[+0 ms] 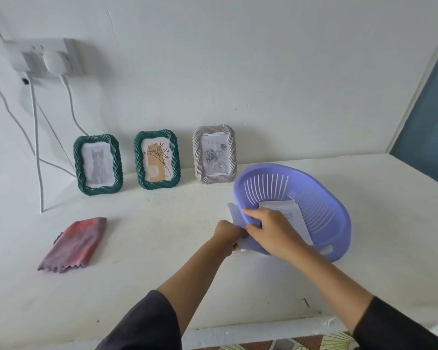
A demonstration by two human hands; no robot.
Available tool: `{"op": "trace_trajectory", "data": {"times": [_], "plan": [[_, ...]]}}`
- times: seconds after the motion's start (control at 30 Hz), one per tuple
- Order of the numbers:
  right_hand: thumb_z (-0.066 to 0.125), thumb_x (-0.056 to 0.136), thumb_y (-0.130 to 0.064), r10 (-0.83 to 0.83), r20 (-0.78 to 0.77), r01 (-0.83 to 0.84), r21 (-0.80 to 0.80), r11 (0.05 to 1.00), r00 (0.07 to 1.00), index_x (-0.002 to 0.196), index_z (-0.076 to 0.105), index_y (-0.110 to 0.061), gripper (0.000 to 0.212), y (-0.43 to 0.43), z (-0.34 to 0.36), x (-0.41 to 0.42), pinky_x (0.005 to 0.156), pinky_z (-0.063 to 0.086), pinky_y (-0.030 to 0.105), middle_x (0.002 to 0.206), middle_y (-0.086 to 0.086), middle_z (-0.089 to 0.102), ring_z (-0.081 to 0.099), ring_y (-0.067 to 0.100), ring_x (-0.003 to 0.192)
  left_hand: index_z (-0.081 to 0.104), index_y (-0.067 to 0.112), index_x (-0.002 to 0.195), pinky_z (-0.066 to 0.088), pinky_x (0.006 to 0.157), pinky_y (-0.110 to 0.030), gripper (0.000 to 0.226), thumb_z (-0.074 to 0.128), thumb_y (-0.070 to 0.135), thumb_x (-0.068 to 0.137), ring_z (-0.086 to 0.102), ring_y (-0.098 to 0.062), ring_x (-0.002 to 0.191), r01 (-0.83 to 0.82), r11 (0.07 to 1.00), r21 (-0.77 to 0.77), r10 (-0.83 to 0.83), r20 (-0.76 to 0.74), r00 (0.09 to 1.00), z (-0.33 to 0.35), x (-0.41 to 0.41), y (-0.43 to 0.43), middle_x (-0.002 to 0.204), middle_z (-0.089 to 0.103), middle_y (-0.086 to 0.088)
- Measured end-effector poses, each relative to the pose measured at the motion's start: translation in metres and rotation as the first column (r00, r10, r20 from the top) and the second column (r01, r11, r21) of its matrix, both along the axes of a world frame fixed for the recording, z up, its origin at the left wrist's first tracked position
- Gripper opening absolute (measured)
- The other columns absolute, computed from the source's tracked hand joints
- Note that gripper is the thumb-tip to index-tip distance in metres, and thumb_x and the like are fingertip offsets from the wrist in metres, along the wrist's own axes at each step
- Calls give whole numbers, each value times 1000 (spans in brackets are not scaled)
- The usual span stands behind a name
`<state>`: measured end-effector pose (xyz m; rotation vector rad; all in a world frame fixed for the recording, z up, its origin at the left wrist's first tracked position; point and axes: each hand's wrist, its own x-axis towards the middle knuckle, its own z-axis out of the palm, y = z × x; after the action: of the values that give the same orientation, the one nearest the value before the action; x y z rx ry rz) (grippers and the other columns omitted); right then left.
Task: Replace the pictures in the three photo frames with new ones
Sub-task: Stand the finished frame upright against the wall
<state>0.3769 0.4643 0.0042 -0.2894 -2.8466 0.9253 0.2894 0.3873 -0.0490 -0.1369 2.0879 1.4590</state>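
We see both hands busy at the right of centre. The right hand (271,231) curls over the near rim of a purple basket (321,203) and holds it tipped up on its edge, its open side facing the upper left. At least one white sheet (278,205) lies inside, against the slotted wall. The left hand (226,232) is closed on a pale bluish sheet (235,215) right at the basket's lip. The right hand partly covers it, so we cannot tell how many sheets it grips.

The three frames stand in a row at the back of the tabletop (162,248), above and to the left of the hands. Each is upright, long side vertical, and seems to lean on the wall. The green frame with a cat (78,162) is furthest left, the green frame with a flower (138,160) is in the middle, and the grey frame with roses (197,155) stands just beside the raised rim of the basket. All three are filled, and we judge these to be the old pictures, so the swapping itself is not begun.

The grey frame is closest to both hands and the cat frame is well apart. We judge the left hand the nearer one for reaching along the row, once it puts the sheet down. A folded reddish cloth (74,245) lies at the lower left, and a wall socket (43,58) with cables is at the upper left.
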Motion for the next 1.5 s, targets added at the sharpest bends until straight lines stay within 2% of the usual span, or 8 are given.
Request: {"op": "trace_trajectory", "data": {"times": [0.2,0.3,0.43,0.6,0.77,0.9,1.2,1.5], "plan": [[48,91,-20,10,10,-10,-27,1000,1000,137,45,-21,47,2,-5,-3,81,34,23,97,-5,41,54,25,99,41,6,67,31,49,-23,23,60,-3,76,38,-18,50,-4,997,-78,-2,-75,997,15,-18,-28,61,40,-9],[52,90,-31,-14,24,16,-107,994,1000,128,55,-19,40,4,-1,-4,88,41,28,105,1,60,57,18,101,40,5,55,27,50,-23,28,60,-5,71,33,-18,47,-22,992,-125,-12,-261,965,35,-29,-43,55,36,-9],[54,87,-46,-121,-57,100,-285,953,991,124,55,-18,46,5,23,-15,96,44,36,112,2,63,59,21,106,32,9,48,19,43,-26,36,56,0,74,27,-20,48,-63,966,-252,-104,-598,795,79,-15,-44,50,29,-4],[56,87,-40,-193,5,145,-679,720,981,103,55,-18,27,8,59,-39,59,52,27,75,-2,56,55,14,57,64,2,73,23,51,-25,14,57,9,82,55,-32,72,85,962,-260,-261,-777,572,115,27,-9,70,64,-16],[42,81,1,-430,-60,348,-493,797,901,100,62,-2,28,40,62,-55,67,42,31,93,16,64,60,30,86,67,8,108,40,65,-24,31,65,27,82,62,-28,102,306,932,-195,-358,-638,682,113,28,12,95,68,-13],[39,89,0,-422,206,470,-408,783,883,121,53,5,36,70,35,-51,78,43,31,120,21,58,56,27,99,49,11,131,39,106,-38,49,58,26,86,47,-32,123,179,970,-166,-242,-552,798,94,4,10,132,45,-16],[51,91,-14,-369,521,370,107,923,770,139,35,-3,52,71,13,-39,95,43,35,140,16,43,46,32,125,39,3,136,42,98,-33,49,50,6,89,42,-31,127,208,927,-312,-338,-456,823,64,-9,7,139,40,-19],[44,97,-25,-321,622,334,99,937,715,146,17,-4,59,64,12,-37,108,36,38,150,16,26,35,34,135,34,6,143,42,94,-29,55,49,7,90,40,-28,132,197,925,-324,-340,-478,810,61,-13,8,147,36,-14]]}}
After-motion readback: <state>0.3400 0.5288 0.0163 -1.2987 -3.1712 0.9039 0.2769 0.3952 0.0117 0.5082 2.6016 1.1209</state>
